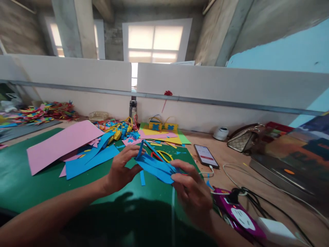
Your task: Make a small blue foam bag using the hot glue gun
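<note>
A folded piece of blue paper (155, 167) is held up over the green cutting mat, with a narrow flap standing at its left end. My left hand (123, 168) has thumb and fingers at that left end, lightly gripping it. The right end is pinched between the thumb and fingers of my right hand (191, 185). Just behind the paper lies a yellow and red handled tool (166, 156), partly hidden, perhaps scissors. A small blue paper strip (143, 178) rests on the green mat (102, 195) below.
Pink sheets (64, 145) and blue sheets (89, 163) lie left. Behind are yellow and blue paper pieces (119, 132) and small yellow paper bags (155, 126). Right are a phone (206, 156), a purple power strip (239, 214), cables and a handbag (245, 139). A bottle (133, 109) stands by the partition.
</note>
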`<state>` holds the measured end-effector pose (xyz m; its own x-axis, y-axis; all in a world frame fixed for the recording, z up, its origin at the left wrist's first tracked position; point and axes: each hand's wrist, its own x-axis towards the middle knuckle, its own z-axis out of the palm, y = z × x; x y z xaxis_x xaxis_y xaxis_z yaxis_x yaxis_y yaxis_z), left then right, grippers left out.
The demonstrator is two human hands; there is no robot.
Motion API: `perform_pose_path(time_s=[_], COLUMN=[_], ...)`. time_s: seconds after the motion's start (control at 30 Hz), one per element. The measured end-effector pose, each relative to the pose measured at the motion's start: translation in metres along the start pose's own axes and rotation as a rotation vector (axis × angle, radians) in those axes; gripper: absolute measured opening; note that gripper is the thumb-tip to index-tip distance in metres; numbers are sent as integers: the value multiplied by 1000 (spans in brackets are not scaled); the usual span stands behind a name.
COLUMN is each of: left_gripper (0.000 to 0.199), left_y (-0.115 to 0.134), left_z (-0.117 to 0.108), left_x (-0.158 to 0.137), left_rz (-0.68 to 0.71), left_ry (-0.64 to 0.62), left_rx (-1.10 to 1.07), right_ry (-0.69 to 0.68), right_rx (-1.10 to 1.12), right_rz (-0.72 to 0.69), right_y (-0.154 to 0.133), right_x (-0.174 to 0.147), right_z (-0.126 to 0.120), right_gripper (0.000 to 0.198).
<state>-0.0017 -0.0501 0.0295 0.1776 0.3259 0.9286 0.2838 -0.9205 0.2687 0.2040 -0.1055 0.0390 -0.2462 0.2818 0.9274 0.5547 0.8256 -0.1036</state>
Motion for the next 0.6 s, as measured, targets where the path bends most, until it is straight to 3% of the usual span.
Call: perform_pose_path(time_s=[0.2,0.4,0.53,0.6], left_gripper=[14,25,41,38], left_y=[2,-2,0,3], left_z=[-5,-2,-2,-4], left_x=[6,1,-1,0], left_rz=[173,143,199,234], left_ry=[-17,36,64,40], left_rx=[108,135,142,160], right_ry=[-45,-96,-149,-153], right_rx=[-84,-114,-191,-233], right_rz=[-69,-97,-167,-186], right_y=[6,13,16,18], right_x=[0,2,4,3], right_z=[0,2,3,4], right_gripper=[18,19,19,18])
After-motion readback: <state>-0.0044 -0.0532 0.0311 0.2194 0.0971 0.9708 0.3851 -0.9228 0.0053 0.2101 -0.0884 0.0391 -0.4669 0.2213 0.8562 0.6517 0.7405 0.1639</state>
